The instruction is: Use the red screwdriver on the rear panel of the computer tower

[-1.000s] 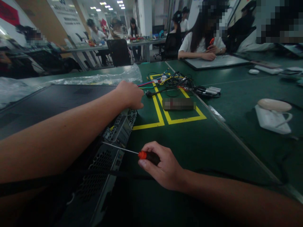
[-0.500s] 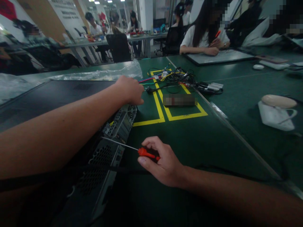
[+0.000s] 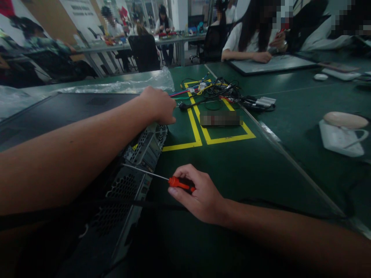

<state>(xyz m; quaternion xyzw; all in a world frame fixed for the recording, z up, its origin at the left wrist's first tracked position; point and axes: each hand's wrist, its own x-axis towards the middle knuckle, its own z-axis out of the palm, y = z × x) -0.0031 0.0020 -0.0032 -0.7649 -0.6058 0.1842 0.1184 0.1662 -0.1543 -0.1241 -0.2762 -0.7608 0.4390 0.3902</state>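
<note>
A dark computer case [image 3: 116, 208] lies at the left with its perforated metal rear side facing right. My right hand [image 3: 198, 193] is closed on the red and black handle of a screwdriver [image 3: 179, 183]. The thin metal shaft points left, and its tip is against or very near the rear of the case. Over the far corner of the case, by the round fan grille, rests my left hand [image 3: 158, 106]. Its fingers are bent down at the case edge, and whatever they may grip is hidden.
Tangled cables [image 3: 220, 90] lie on the green table beyond the yellow tape. A blurred dark block [image 3: 222, 118] sits inside the tape. Clear plastic [image 3: 116, 85] lies behind the case. A lidded white cup [image 3: 342, 139] stands right. A person [image 3: 246, 42] sits across the table.
The view has shifted slightly. My right hand still holds the screwdriver, its handle turned a little. The person across the table has moved their hands.
</note>
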